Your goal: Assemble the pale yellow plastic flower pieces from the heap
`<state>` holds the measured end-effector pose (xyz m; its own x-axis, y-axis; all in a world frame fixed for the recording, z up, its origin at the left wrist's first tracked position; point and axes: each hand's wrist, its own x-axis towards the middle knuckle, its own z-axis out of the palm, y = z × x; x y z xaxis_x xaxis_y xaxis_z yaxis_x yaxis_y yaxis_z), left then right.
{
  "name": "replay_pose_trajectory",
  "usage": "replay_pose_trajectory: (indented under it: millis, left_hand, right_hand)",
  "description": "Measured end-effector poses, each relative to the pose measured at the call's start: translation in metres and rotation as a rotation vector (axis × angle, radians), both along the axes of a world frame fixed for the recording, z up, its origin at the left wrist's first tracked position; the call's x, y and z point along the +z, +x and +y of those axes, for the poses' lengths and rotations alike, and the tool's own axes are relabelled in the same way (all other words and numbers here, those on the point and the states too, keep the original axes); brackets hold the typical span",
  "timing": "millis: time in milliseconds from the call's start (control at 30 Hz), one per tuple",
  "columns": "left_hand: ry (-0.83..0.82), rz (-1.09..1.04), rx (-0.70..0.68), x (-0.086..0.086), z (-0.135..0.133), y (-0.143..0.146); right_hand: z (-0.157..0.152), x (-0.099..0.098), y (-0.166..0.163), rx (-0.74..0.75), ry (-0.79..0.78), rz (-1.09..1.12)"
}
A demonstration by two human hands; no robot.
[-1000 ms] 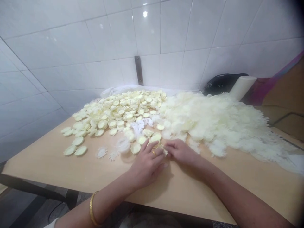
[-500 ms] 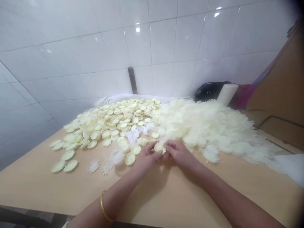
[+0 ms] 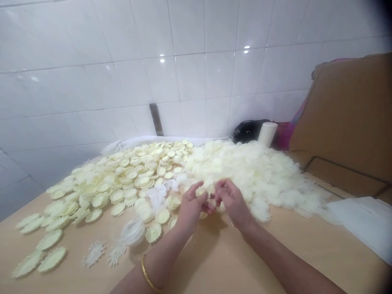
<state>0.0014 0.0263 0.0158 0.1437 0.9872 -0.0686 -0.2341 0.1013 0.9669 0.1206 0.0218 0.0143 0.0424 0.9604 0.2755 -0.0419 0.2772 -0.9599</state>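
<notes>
My left hand (image 3: pixel 196 206) pinches a small pale-yellow disc with a toothed edge (image 3: pixel 202 192), partly covered by the thumb and fingers. Close beside it, on the right, my right hand (image 3: pixel 230 200) has its fingertips pressed together. Whatever those fingertips hold, if anything, is too small to make out. A gold bangle circles the left wrist. Left of the hands, several toothed yellow discs (image 3: pixel 153 232) lie near a clear round tub with white contents (image 3: pixel 133 232). Behind the right hand spreads a heap of thin, frilly cream pieces (image 3: pixel 241 167).
A large pile of yellow toothed discs (image 3: pixel 122 173) covers the table's left side. Two white spiky cut-outs (image 3: pixel 94 254) lie at the front left. A white roll (image 3: pixel 267 134), a black bag (image 3: pixel 248 131) and a cardboard box (image 3: pixel 346 118) stand at the back right. White sheet material (image 3: pixel 364 222) lies at right.
The camera view has shifted, so the table's things appear further left and lower. My right hand has drawn slightly away from the disc, which stays in my left hand.
</notes>
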Motion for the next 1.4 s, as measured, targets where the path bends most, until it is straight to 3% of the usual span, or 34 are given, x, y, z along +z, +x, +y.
replay_pose_trajectory:
  millis: [233, 500, 800, 1067, 1267, 1400]
  left_hand:
    - [-0.007, 0.013, -0.142, -0.012, 0.0, -0.004]
    - [-0.008, 0.063, -0.178, -0.007, -0.009, -0.003]
    - [-0.114, 0.218, 0.014, -0.015, -0.006, -0.005]
    - [-0.116, 0.197, -0.008, -0.015, -0.006, -0.007]
    - [-0.057, 0.248, -0.011, -0.018, -0.006, -0.007]
    - [-0.031, 0.206, -0.061, -0.019, -0.007, -0.005]
  right_hand:
    - [0.003, -0.002, 0.006, -0.103, 0.02, -0.068]
    - [0.002, -0.003, 0.005, -0.102, 0.028, -0.11]
    - [-0.003, 0.0, 0.003, -0.024, 0.059, -0.154]
    - [-0.009, 0.008, 0.001, 0.145, 0.094, -0.368]
    - [-0.003, 0.004, 0.004, 0.003, 0.025, -0.369]
    - [-0.005, 0.004, 0.0, 0.135, 0.002, -0.282]
